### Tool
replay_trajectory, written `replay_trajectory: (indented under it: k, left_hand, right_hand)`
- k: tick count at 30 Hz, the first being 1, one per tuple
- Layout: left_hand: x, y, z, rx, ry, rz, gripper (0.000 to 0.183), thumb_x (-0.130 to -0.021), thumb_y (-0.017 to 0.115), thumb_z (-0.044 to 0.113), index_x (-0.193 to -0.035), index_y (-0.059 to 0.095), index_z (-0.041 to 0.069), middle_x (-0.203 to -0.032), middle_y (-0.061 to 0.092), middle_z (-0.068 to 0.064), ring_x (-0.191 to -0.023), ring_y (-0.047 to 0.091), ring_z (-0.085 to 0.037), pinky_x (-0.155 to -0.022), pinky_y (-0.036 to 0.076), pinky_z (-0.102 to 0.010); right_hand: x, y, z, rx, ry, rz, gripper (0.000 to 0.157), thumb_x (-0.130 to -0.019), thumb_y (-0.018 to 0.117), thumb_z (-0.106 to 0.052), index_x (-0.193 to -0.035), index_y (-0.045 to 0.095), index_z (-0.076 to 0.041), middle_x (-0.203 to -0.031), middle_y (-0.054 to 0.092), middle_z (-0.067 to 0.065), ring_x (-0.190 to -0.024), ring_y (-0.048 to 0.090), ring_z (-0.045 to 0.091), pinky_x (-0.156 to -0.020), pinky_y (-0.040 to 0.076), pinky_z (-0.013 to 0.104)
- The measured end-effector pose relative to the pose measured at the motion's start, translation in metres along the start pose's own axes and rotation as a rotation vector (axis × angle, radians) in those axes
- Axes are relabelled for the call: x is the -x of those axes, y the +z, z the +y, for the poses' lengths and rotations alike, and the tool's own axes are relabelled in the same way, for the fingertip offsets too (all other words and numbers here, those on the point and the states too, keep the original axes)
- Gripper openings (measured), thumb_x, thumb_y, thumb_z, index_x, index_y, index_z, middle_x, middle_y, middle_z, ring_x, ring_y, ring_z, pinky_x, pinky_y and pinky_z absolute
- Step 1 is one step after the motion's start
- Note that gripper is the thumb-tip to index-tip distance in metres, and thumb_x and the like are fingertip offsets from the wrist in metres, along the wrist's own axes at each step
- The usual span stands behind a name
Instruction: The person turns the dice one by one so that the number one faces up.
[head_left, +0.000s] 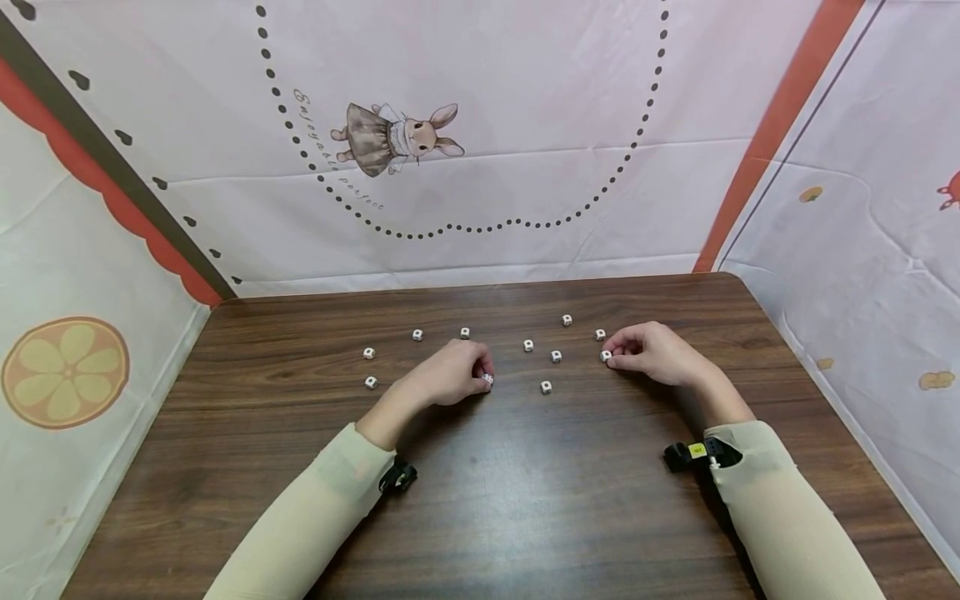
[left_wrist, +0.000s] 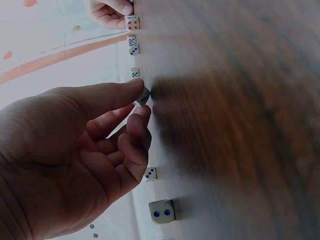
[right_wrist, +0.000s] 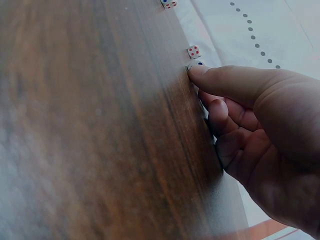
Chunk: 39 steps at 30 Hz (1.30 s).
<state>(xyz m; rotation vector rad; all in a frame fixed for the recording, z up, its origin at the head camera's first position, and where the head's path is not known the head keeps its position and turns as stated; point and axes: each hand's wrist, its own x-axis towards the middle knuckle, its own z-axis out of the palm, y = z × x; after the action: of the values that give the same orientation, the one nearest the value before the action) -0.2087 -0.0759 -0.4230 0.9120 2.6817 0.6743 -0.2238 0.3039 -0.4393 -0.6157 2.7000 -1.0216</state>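
Note:
Between the thumb and fingertips of my left hand (head_left: 444, 377) is a small white die (head_left: 487, 379). The left wrist view shows this die (left_wrist: 143, 96) held tilted, close to the wood. Farther right, my right hand (head_left: 660, 354) pinches another white die (head_left: 606, 356) at the table surface. In the right wrist view the thumb covers most of that die. Just beyond the right fingertips lies a die (head_left: 600, 334). Behind the left hand sits one more die (head_left: 465, 332), close to the knuckles.
Other dice lie apart on the brown wooden table (head_left: 480, 500): a die (head_left: 546, 387) and a second die (head_left: 556, 356) between the hands, a die (head_left: 371, 382) at the left. A printed cloth (head_left: 525, 108) hangs behind the table's back edge and along both sides.

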Motion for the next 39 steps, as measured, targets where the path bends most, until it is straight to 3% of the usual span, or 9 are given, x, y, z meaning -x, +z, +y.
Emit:
replay_trajectory:
  k: [13,17,22,27,39]
  left_hand:
    - [0.0002,-0.0003,-0.0025,-0.003,-0.026,-0.005,0.028,-0.083,0.092,0.018,-0.088,0.065,0.010,-0.084,0.062,0.001,-0.079,0.056,-0.013,-0.078,0.048,-0.032]
    - [-0.0004,-0.0003,-0.0031,0.000,0.001,-0.013,0.031,-0.080,0.093,0.016,-0.096,0.067,0.009,-0.090,0.062,-0.001,-0.084,0.056,-0.016,-0.083,0.048,-0.034]
    - [-0.0009,-0.0014,-0.0031,-0.012,0.065,-0.060,0.034,-0.084,0.088,0.007,-0.115,0.074,0.012,-0.105,0.065,-0.002,-0.098,0.059,-0.019,-0.094,0.048,-0.038]
    - [0.0001,-0.0038,-0.0016,-0.039,0.092,-0.088,0.024,-0.089,0.083,0.005,-0.110,0.079,0.014,-0.111,0.067,-0.001,-0.104,0.061,-0.020,-0.099,0.047,-0.040]
    - [-0.0030,0.0006,-0.0066,0.013,0.044,-0.030,0.012,-0.089,0.087,0.014,-0.092,0.075,0.015,-0.080,0.064,0.008,-0.078,0.058,-0.008,-0.077,0.049,-0.029]
  right_hand:
    - [-0.0003,-0.0001,0.0004,-0.004,0.008,0.001,0.010,-0.097,0.081,-0.015,-0.105,0.080,-0.010,-0.087,0.072,-0.004,-0.080,0.060,0.014,-0.073,0.048,0.028]
    - [-0.0008,-0.0001,0.0004,-0.003,0.008,0.003,0.009,-0.097,0.081,-0.014,-0.105,0.080,-0.011,-0.087,0.072,-0.004,-0.080,0.060,0.014,-0.073,0.048,0.028]
    - [-0.0014,-0.0001,0.0003,-0.004,0.009,0.002,0.009,-0.097,0.081,-0.015,-0.105,0.080,-0.011,-0.089,0.074,-0.004,-0.080,0.060,0.015,-0.073,0.047,0.029]
    - [-0.0019,-0.0002,-0.0001,0.002,0.008,0.006,0.009,-0.097,0.081,-0.016,-0.105,0.080,-0.012,-0.089,0.073,-0.004,-0.080,0.061,0.015,-0.073,0.047,0.029]
    - [-0.0015,-0.0001,-0.0001,0.007,0.006,0.004,0.008,-0.097,0.080,-0.015,-0.105,0.080,-0.012,-0.089,0.073,-0.005,-0.080,0.060,0.015,-0.073,0.047,0.029]
